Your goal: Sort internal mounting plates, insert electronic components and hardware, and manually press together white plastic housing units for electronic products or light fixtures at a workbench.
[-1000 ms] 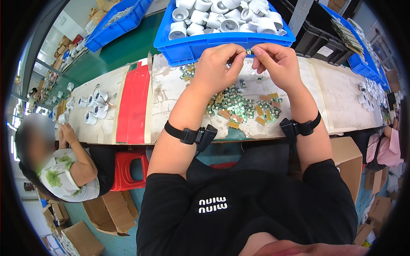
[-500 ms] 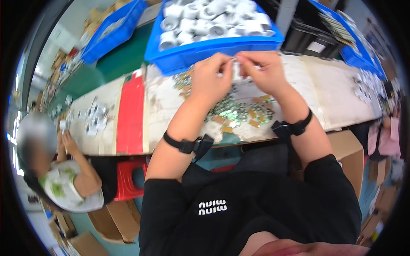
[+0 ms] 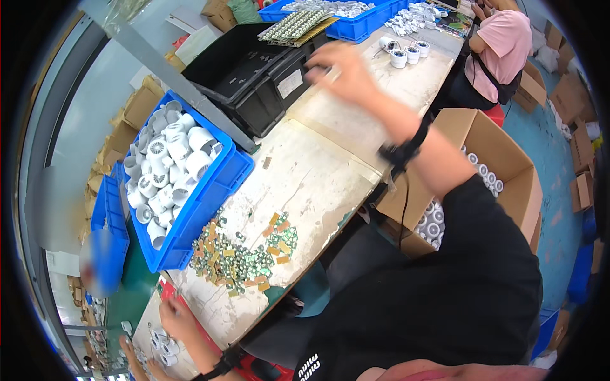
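My right hand [image 3: 343, 73] reaches out over the far part of the table, beside the black crate [image 3: 257, 105]. Its fingers are curled in a pinch and smeared by motion; a small dark thing seems to sit at the fingertips, too blurred to name. At the lower left, my left hand [image 3: 178, 319] hovers by the red strip on the table, near several white round housings [image 3: 166, 346]. Its fingers look bent, but blur hides whether they hold anything. Between my hands lies a heap of small green circuit boards [image 3: 238, 260] with tan pieces among them.
A blue bin [image 3: 213, 187] of white cups stands behind the heap. Flat boards [image 3: 298, 26] rest on the crate. White housings with wires [image 3: 406, 56] stand at the far end, near a person in pink [image 3: 502, 47]. Another person's hand [image 3: 135, 362] is at lower left. A carton [image 3: 508, 143] holds white parts.
The view has swung to the right. My hands, together in front of the blue bin before, are now far apart: the right out past the black crate, the left down at lower left.
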